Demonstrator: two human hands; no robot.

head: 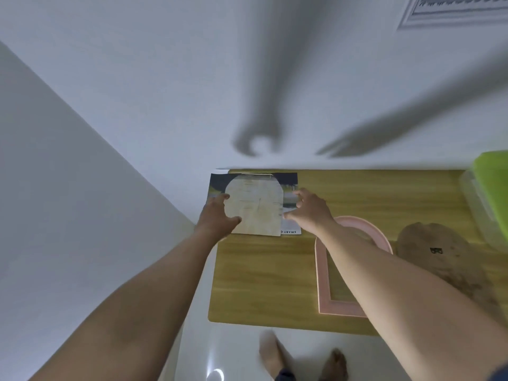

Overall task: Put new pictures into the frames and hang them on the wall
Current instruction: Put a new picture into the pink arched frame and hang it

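Head: board (257,207) between hands (217,215), left gripping

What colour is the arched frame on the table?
The arched frame is pale pink; head view.

- Beyond my fingers (298,193) the wall (247,105) rises from the table's (261,276) far edge and blocks the way.
- A flat board (254,207), gripped by my left hand (217,215), fills the gap to my right hand (308,210).
- Behind my right fingers a pink frame (323,270) lies flat.
- Well right of them stands a green-lidded box (489,193).
- Behind my left fingers, open tabletop.
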